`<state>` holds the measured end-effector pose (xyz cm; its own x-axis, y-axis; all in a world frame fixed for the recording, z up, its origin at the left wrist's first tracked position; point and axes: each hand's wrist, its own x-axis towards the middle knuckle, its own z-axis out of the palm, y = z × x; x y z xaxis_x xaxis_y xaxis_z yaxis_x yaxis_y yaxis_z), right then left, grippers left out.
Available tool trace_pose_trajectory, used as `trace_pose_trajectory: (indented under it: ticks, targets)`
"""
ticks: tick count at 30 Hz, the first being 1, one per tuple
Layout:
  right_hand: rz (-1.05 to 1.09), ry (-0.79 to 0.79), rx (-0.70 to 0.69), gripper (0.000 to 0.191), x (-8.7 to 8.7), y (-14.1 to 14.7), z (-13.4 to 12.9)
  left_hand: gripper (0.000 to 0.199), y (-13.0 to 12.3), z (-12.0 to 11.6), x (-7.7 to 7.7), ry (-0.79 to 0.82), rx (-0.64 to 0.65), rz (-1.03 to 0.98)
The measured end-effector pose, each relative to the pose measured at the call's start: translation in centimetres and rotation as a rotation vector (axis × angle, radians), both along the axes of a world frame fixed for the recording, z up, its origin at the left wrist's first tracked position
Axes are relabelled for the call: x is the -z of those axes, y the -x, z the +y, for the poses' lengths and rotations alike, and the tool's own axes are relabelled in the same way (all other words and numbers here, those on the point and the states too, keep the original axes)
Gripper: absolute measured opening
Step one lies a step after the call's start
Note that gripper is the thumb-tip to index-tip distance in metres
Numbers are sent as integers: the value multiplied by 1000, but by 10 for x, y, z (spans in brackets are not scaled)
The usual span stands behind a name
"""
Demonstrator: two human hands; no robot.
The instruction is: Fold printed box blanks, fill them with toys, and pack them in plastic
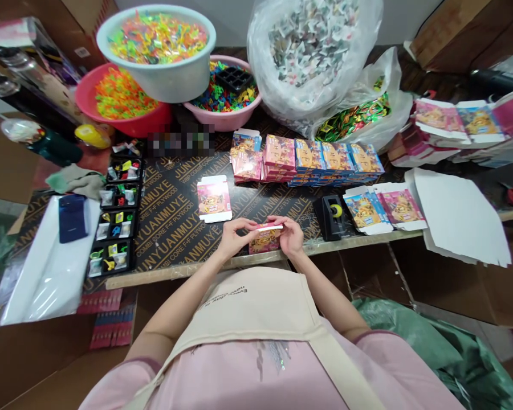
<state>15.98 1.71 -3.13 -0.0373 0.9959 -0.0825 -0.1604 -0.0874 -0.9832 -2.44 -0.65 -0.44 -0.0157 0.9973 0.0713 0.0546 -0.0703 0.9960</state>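
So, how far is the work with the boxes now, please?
The stacked boxes look finished. The left hand and right hand hold a pink box by its upper edge. Flat cartons at right and filled trays at left seem left to do.

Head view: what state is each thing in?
Pink box: held, left hand and right hand.
Loose carton: flat, unfolded.
Blue boxes: folded, stacked.
Black trays: filled.
Pale basin: full.
Red basin: filled.
Pink basin: filled.
Large plastic bag: open, full.
Phone: lying flat.
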Motion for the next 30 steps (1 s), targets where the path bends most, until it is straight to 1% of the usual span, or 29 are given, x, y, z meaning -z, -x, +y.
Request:
trace_pose_trajectory:
  ticks: [2, 4, 7, 9, 11, 15, 17, 19, 22, 23, 24, 25, 27, 29, 30]
  targets:
    - [-93, -59, -22, 20, -4, -6, 0, 16, 3, 3, -2, 11, 7, 69]
    - [-169, -78, -44, 16, -8, -11, 2, 18, 5, 8, -3, 77, 32, 71]
    - [-189, -28, -101, 19, -14, -14, 8, 23, 6, 16, -2, 174, 73, 30]
    - [-176, -12, -131, 23, -16, -14, 12, 23, 6, 17, -3, 163, 84, 36]
    - [-166, -25, -156, 25, -18, -16, 15, 20, 7, 14, -4, 86, 93, 106]
    - [-178, -89, -237, 25, -20, -24, 13, 17, 11, 2, -4, -194, 135, 385]
    - [-211, -158, -270, 21, -18, -26, 9, 19, 11, -3, -4, -294, 160, 500]
    - [-275, -246, -252, 17, -16, -25, 4, 19, 7, -3, -4, -329, 196, 583]
    - [-444, -342, -208, 13, -16, -27, -5, 17, -4, 4, -7, -327, 276, 691]
    - [-506, -359, -191, 15, -17, -32, -8, 16, -8, 7, -9, -327, 298, 719]
    - [-566, -370, -154, 21, -18, -40, -10, 17, -12, 10, -11, -334, 310, 739]
    - [-623, -375, -82, 28, -18, -53, -13, 18, -14, 13, -12, -347, 308, 749]
    - [-729, -360, 162, 34, -17, -87, -17, 23, -17, 19, -14, -386, 273, 745]
    - [-826, -312, 414, 30, -12, -127, -21, 28, -18, 22, -12, -430, 244, 735]
    - [-869, -275, 486, 28, -8, -146, -23, 30, -19, 22, -10, -453, 247, 736]
